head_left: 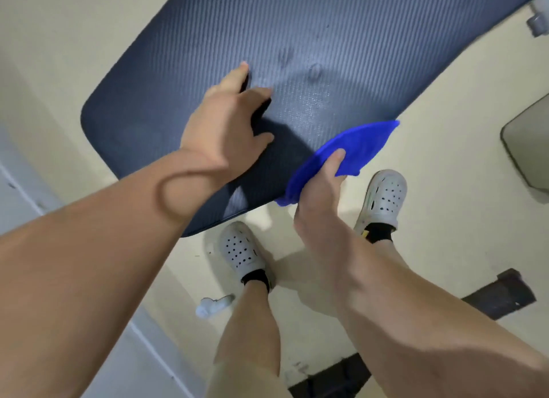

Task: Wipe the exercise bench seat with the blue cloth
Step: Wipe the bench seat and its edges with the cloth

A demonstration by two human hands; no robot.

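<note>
The dark blue ribbed bench seat [297,41] fills the upper middle of the head view, running from lower left to upper right. My left hand [225,121] rests flat on the pad near its rounded near end, fingers spread, holding nothing. My right hand [323,190] grips the bright blue cloth [353,148] at the seat's right edge. The cloth lies partly on the pad and partly past the edge. A thin band circles my left wrist.
My two feet in white perforated clogs [240,249] stand on the cream floor below the seat. A small white object [214,305] lies on the floor by my left foot. Dark bench frame feet [502,296] sit lower right. A grey pad [528,151] is at the right edge.
</note>
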